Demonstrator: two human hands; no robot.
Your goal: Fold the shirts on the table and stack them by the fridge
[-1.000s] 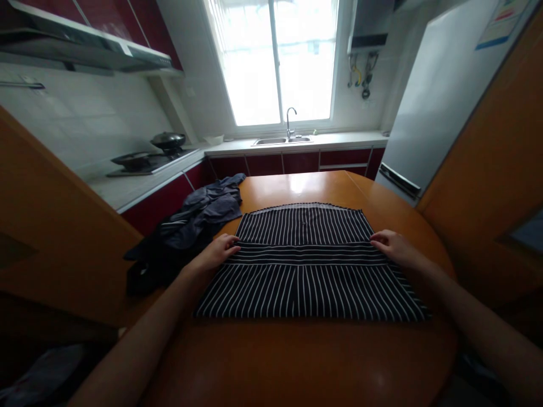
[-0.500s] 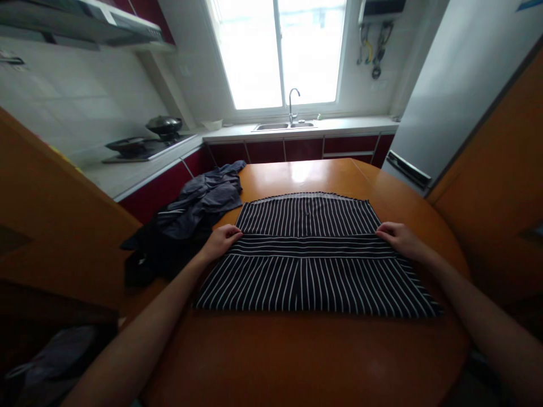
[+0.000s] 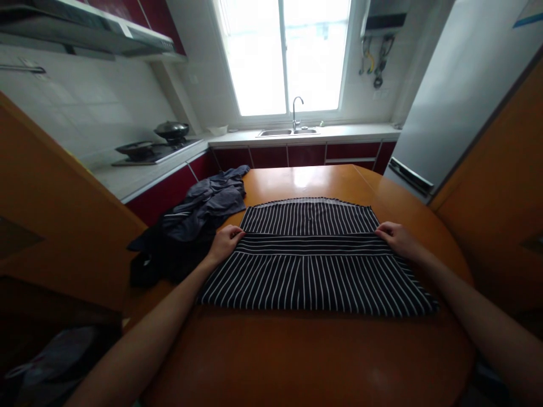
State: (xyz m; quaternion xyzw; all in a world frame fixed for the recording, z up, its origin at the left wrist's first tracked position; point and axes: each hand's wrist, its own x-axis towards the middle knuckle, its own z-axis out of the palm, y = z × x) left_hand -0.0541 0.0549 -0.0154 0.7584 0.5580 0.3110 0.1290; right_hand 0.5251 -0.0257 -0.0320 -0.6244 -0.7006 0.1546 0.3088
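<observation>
A black garment with thin white stripes (image 3: 309, 260) lies spread flat on a round orange wooden table (image 3: 305, 356), folded across its middle. My left hand (image 3: 227, 242) grips the fold at the garment's left edge, fingers curled round the cloth. At the right edge my right hand (image 3: 394, 237) pinches the same fold line. Both forearms reach in from the near side of the table.
A heap of dark grey and black clothes (image 3: 190, 220) lies on the table's left side, hanging over the edge. Behind are a counter with a stove and pans (image 3: 148, 150), a sink (image 3: 288, 131) under the window, and a fridge (image 3: 441, 107) at the right.
Both hands have stayed on the fold at the garment's two sides, shifting slightly away from me. The view itself has shifted a little.
</observation>
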